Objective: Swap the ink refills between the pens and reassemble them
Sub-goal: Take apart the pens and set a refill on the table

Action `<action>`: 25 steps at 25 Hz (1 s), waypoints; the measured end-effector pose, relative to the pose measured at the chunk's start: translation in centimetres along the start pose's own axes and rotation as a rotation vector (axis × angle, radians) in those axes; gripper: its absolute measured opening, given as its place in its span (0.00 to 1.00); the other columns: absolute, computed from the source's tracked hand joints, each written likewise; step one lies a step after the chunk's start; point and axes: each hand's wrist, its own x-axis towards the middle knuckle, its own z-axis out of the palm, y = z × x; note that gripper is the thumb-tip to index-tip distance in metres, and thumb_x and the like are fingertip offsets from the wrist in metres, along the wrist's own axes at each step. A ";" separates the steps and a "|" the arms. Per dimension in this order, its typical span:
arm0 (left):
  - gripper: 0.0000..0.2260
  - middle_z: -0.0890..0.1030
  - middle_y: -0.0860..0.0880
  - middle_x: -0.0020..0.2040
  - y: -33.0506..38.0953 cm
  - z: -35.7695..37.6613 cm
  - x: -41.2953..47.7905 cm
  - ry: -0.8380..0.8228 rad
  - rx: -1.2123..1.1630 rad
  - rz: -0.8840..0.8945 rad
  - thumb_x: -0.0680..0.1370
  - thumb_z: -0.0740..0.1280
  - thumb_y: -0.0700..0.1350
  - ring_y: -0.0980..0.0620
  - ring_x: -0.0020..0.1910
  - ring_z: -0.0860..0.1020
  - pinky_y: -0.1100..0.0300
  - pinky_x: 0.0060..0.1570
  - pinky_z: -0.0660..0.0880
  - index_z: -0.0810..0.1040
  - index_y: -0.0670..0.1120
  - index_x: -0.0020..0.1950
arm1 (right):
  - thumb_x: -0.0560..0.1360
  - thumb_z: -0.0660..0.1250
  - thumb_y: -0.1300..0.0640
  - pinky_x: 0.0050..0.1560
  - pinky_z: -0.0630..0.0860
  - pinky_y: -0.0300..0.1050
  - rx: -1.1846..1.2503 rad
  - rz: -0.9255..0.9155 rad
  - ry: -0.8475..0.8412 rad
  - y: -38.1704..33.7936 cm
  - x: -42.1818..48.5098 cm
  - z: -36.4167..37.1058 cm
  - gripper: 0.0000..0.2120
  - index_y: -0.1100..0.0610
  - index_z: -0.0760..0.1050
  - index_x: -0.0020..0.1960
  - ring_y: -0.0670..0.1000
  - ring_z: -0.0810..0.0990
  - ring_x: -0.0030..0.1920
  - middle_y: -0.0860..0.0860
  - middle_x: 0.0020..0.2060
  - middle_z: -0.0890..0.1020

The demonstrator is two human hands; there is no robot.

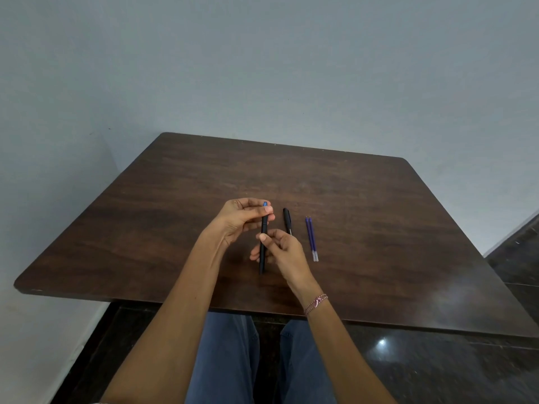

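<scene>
A black pen with a blue far end is held above the table, pointing away from me. My left hand pinches its far end between thumb and fingers. My right hand grips its middle, thumb on top. A second black pen lies on the table just right of my hands, its near end hidden behind my right hand. Two blue ink refills lie side by side further right, with clear near ends.
The dark wooden table stands against a pale wall. Its near edge crosses above my knees in blue trousers. A glossy dark floor shows at the right and below.
</scene>
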 end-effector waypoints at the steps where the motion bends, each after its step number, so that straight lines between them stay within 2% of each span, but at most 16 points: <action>1: 0.07 0.85 0.49 0.37 0.1 0.1 0.1 0.010 0.020 0.005 0.70 0.71 0.34 0.54 0.38 0.84 0.65 0.36 0.79 0.80 0.42 0.45 | 0.78 0.64 0.58 0.42 0.79 0.40 0.010 0.007 0.031 0.1 0.0 0.1 0.09 0.62 0.75 0.55 0.50 0.84 0.38 0.54 0.36 0.84; 3: 0.07 0.84 0.50 0.35 0.2 0.4 0.3 0.036 0.073 0.040 0.69 0.73 0.35 0.55 0.37 0.83 0.65 0.35 0.79 0.79 0.44 0.43 | 0.77 0.65 0.58 0.43 0.79 0.42 0.087 0.032 0.043 0.2 0.0 0.1 0.10 0.61 0.75 0.56 0.51 0.83 0.39 0.55 0.39 0.84; 6: 0.09 0.82 0.52 0.31 0.1 0.4 0.9 0.119 0.089 0.096 0.67 0.75 0.36 0.55 0.34 0.82 0.61 0.39 0.76 0.77 0.46 0.39 | 0.80 0.59 0.57 0.47 0.79 0.40 0.205 0.052 -0.056 0.8 -0.3 0.2 0.12 0.58 0.72 0.62 0.50 0.84 0.45 0.54 0.45 0.84; 9: 0.07 0.81 0.52 0.32 0.0 0.3 1.3 0.129 0.064 0.115 0.69 0.74 0.38 0.56 0.34 0.80 0.60 0.41 0.74 0.76 0.47 0.38 | 0.82 0.55 0.59 0.50 0.79 0.40 0.242 0.025 -0.094 1.3 -0.5 0.4 0.14 0.58 0.70 0.65 0.50 0.83 0.49 0.55 0.48 0.84; 11: 0.03 0.83 0.50 0.39 -0.2 0.4 1.0 0.038 0.007 0.093 0.75 0.68 0.44 0.54 0.40 0.82 0.59 0.46 0.76 0.79 0.46 0.46 | 0.81 0.55 0.60 0.50 0.79 0.41 0.284 0.010 -0.099 1.4 -0.4 0.4 0.13 0.60 0.71 0.64 0.51 0.84 0.48 0.56 0.46 0.84; 13: 0.15 0.83 0.45 0.51 -0.7 0.2 0.7 -0.111 -0.112 0.033 0.81 0.57 0.49 0.50 0.52 0.82 0.58 0.54 0.78 0.78 0.43 0.58 | 0.81 0.55 0.61 0.50 0.79 0.43 0.316 -0.008 -0.131 1.5 -0.3 0.2 0.11 0.60 0.70 0.62 0.52 0.84 0.48 0.56 0.45 0.84; 14: 0.17 0.82 0.43 0.56 -0.9 -0.1 0.5 -0.176 -0.171 0.013 0.82 0.53 0.48 0.49 0.57 0.80 0.58 0.56 0.78 0.75 0.42 0.62 | 0.81 0.55 0.61 0.50 0.79 0.44 0.321 -0.011 -0.149 1.6 -0.3 0.2 0.10 0.60 0.70 0.61 0.53 0.84 0.48 0.57 0.45 0.84; 16: 0.17 0.80 0.41 0.60 -1.5 -0.7 0.4 -0.244 -0.270 -0.001 0.83 0.51 0.45 0.48 0.60 0.78 0.59 0.55 0.78 0.73 0.41 0.65 | 0.81 0.54 0.61 0.51 0.79 0.45 0.319 -0.005 -0.183 1.8 -0.4 0.2 0.10 0.60 0.69 0.60 0.54 0.84 0.48 0.58 0.45 0.84; 20: 0.13 0.84 0.43 0.52 -2.4 -0.9 0.4 -0.230 -0.295 0.002 0.80 0.56 0.37 0.50 0.52 0.82 0.60 0.47 0.80 0.76 0.41 0.60 | 0.82 0.54 0.62 0.55 0.79 0.45 0.308 0.023 -0.262 1.7 -0.4 0.0 0.09 0.61 0.65 0.61 0.54 0.83 0.50 0.59 0.47 0.83; 25: 0.08 0.83 0.51 0.37 -3.4 -0.8 0.8 -0.106 -0.330 0.016 0.78 0.59 0.35 0.57 0.37 0.82 0.64 0.37 0.80 0.77 0.43 0.51 | 0.81 0.55 0.62 0.57 0.78 0.45 0.244 0.051 -0.320 1.9 -0.1 -0.3 0.08 0.60 0.64 0.60 0.55 0.83 0.53 0.60 0.50 0.82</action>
